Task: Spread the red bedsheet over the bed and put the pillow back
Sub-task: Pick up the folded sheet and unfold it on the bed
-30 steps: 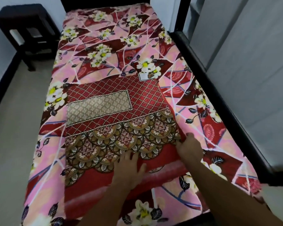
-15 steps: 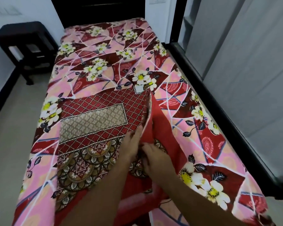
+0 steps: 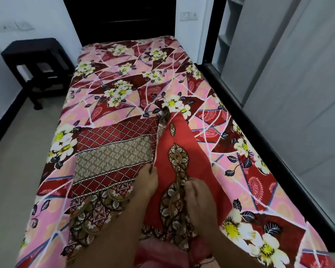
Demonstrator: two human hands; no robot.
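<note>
The red bedsheet [image 3: 184,144], patterned with brown scallops and a beige panel, lies partly folded on the near half of the bed [image 3: 124,60], which wears a pink floral cover. Its right part is lifted into a raised ridge that runs away from me. My left hand [image 3: 146,183] pinches the sheet's folded edge beside the beige panel. My right hand [image 3: 198,198] grips the bunched ridge of the sheet just to the right. No pillow is in view.
A black bed frame rail [image 3: 259,136] runs along the right side beside a grey wardrobe [image 3: 298,84]. A dark headboard [image 3: 120,20] stands at the far end. A black side table [image 3: 35,64] sits on the floor at left.
My hands came together from the sheet's near edge to its middle and lifted the right part into a ridge. The camera view tilted up toward the headboard.
</note>
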